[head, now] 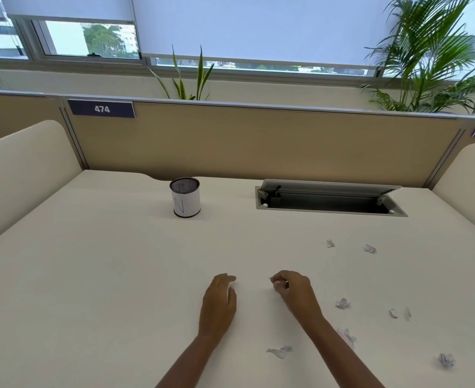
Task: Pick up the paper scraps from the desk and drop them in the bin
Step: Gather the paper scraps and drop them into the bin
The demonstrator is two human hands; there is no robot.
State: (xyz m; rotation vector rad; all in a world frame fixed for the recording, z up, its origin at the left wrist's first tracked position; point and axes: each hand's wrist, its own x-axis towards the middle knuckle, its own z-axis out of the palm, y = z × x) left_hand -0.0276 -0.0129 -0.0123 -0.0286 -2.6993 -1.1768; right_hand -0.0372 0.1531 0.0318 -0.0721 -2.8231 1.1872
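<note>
Several crumpled white paper scraps lie on the cream desk (104, 275), mostly to the right: one (343, 303) beside my right wrist, one (279, 351) between my forearms, one (446, 359) at the far right, two small ones (330, 243) (370, 248) further back. My right hand (292, 288) is curled with its fingers pinched on a paper scrap (277, 284). My left hand (220, 299) rests palm down on the desk, fingers bent over a bit of white paper (233, 287) at its fingertips. The bin (185, 197), a small mesh cup wrapped in white paper, stands upright at the back, left of centre.
An open cable hatch (328, 198) with a raised grey lid is sunk in the desk at the back right. A tan partition (258, 141) closes the far edge, cream side screens (23, 175) flank the desk. Plants (426, 57) stand behind the partition.
</note>
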